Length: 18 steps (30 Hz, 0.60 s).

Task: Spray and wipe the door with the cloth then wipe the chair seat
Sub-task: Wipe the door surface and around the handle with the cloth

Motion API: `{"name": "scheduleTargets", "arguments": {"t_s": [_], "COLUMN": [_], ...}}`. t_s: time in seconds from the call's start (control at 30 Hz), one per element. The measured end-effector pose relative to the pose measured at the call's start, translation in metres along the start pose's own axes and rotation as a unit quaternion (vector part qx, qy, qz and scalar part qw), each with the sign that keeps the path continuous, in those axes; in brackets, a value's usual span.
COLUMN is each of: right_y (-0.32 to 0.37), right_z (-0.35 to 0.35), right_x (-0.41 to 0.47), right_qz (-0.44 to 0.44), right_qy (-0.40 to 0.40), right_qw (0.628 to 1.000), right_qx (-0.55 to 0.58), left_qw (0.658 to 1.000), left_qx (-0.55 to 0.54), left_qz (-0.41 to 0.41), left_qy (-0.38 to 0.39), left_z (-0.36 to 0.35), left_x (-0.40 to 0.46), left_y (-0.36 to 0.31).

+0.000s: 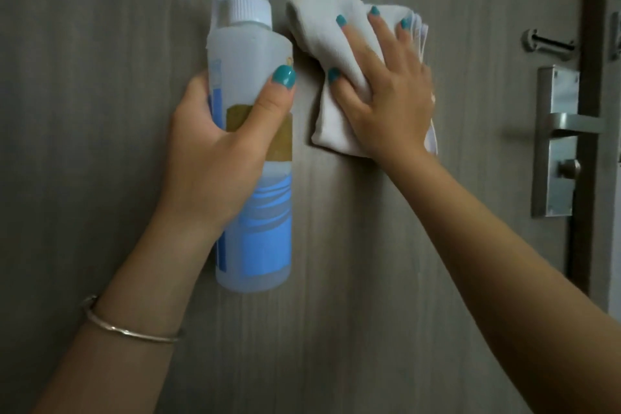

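Spray bottle (250, 131) left of cloth (339, 77) on door (369, 262), handle (568, 124) apparently far right

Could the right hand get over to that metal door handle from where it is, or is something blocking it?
Probably yes. The right hand presses a folded white cloth flat on the door, and the door handle sits off to its right with only bare door between them. It would carry or drop the cloth first.
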State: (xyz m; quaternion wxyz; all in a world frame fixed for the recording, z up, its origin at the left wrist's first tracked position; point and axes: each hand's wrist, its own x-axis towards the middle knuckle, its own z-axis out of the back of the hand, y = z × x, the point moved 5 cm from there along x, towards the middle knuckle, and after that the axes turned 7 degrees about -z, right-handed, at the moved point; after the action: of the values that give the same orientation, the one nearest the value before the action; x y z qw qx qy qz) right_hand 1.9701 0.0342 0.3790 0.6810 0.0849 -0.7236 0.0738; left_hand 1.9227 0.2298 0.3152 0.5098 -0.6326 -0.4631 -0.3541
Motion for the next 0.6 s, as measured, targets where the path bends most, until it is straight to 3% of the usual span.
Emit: {"name": "scheduleTargets", "arguments": {"t_s": [0.13,0.33,0.47,0.6], "right_y": [-0.017,-0.034,-0.046,-0.064], "right_z": [0.011,0.029,0.024,0.012], "right_x": [-0.112,-0.262,-0.198,-0.050], "right_qz": [0.027,0.096,0.103,0.089], "right_qy": [-0.018,0.049,0.079,0.060], "right_qw": [0.999,0.994,0.991,0.994], "right_qx": [0.001,-0.001,0.014,0.019], "left_qw": [0.997,0.996,0.996,0.991], "left_qx": [0.053,0.073,0.075,0.115], "left_qz": [-0.046,-0.044,-0.045,-0.062], "left_qy": [-0.042,-0.024,-0.027,0.002], "left_z": [-0.005,-0.026,-0.039,-0.047], "left_x": [0.004,0.000,-0.003,0.004], "left_y": [-0.014,-0.032,-0.041,-0.051]}}
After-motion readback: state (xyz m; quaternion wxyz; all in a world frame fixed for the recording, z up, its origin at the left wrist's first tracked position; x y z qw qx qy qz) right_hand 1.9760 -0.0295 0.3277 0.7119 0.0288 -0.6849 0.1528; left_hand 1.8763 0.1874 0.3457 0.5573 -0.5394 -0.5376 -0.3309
